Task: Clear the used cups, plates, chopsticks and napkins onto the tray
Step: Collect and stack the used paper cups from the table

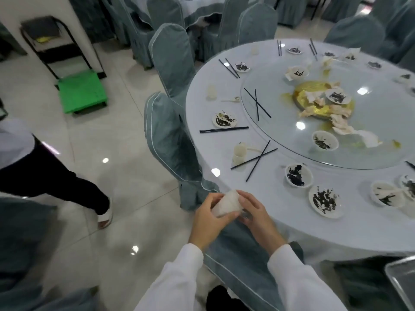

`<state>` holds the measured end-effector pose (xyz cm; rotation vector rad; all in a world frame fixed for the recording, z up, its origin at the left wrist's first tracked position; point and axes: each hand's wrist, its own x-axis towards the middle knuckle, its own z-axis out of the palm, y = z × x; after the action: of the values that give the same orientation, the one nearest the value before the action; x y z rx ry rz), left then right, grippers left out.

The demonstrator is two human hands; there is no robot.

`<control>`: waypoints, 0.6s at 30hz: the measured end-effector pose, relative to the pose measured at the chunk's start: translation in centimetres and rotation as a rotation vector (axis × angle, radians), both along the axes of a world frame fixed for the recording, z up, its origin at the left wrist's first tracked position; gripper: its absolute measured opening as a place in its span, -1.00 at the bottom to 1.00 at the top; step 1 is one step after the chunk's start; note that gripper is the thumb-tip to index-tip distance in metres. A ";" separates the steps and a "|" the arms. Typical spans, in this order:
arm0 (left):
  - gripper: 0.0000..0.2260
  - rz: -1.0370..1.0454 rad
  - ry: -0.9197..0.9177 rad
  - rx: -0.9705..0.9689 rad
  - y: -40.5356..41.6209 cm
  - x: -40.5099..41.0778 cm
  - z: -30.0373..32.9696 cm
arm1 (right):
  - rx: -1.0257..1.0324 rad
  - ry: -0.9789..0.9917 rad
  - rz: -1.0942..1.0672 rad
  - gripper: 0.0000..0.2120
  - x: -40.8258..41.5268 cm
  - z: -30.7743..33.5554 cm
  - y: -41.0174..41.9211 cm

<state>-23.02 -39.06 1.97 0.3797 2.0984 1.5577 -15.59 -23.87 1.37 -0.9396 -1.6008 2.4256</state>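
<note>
My left hand (210, 217) and my right hand (253, 215) together hold a translucent plastic cup (225, 204) on its side, just off the near edge of the round table (276, 198). On the table lie several dirty small plates (324, 199), black chopstick pairs (254, 161) and another plastic cup (239, 152). Crumpled napkins (343, 126) lie on the glass turntable (280, 140) around a yellow dish. A corner of the metal tray (402, 277) shows at the bottom right.
Grey-green covered chairs (170, 140) stand against the table's left side and one sits below my hands. Another person's leg and shoe (104, 217) are on the tiled floor at left. A green cart (82, 90) stands by the white pillar.
</note>
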 end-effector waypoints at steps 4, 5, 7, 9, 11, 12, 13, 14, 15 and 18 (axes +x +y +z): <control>-0.46 -0.047 -0.017 -0.048 2.5 -2.0 0.0 | -0.089 0.021 -0.001 -0.48 -0.9 -0.2 1.6; -0.45 -0.060 -0.014 -0.051 2.9 -2.5 0.0 | -0.104 0.021 -0.010 -0.49 -1.1 -0.3 2.0; -0.45 -0.087 -0.026 -0.047 4.2 -3.6 -0.1 | -0.135 0.026 -0.018 -0.52 -1.7 -0.5 3.1; -0.45 -0.109 -0.050 -0.043 5.1 -4.4 0.1 | -0.166 0.031 0.016 -0.56 -1.9 -0.9 3.8; -0.41 -0.124 -0.074 -0.037 5.9 -4.8 0.3 | -0.187 0.046 0.016 -0.55 -1.8 -1.7 4.3; -0.38 -0.135 -0.082 -0.036 6.2 -5.2 0.3 | -0.192 0.049 0.009 -0.52 -1.8 -2.1 4.4; -0.37 -0.156 -0.090 -0.037 6.4 -5.6 0.3 | -0.192 0.046 0.007 -0.48 -1.9 -2.5 4.6; -0.38 -0.190 -0.100 -0.043 6.6 -6.0 0.2 | -0.188 0.040 0.009 -0.45 -2.0 -2.9 4.7; -0.39 -0.231 -0.109 -0.056 6.9 -6.4 0.2 | -0.179 0.032 0.015 -0.44 -2.1 -3.3 4.9; -0.44 -0.298 -0.100 -0.105 7.7 -8.1 -0.1 | -0.100 -0.004 0.041 -0.52 -3.3 -4.2 5.7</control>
<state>-31.09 -31.34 1.89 0.5377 1.9358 1.2638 -18.93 -18.15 -2.82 -0.9354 -1.5281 2.5542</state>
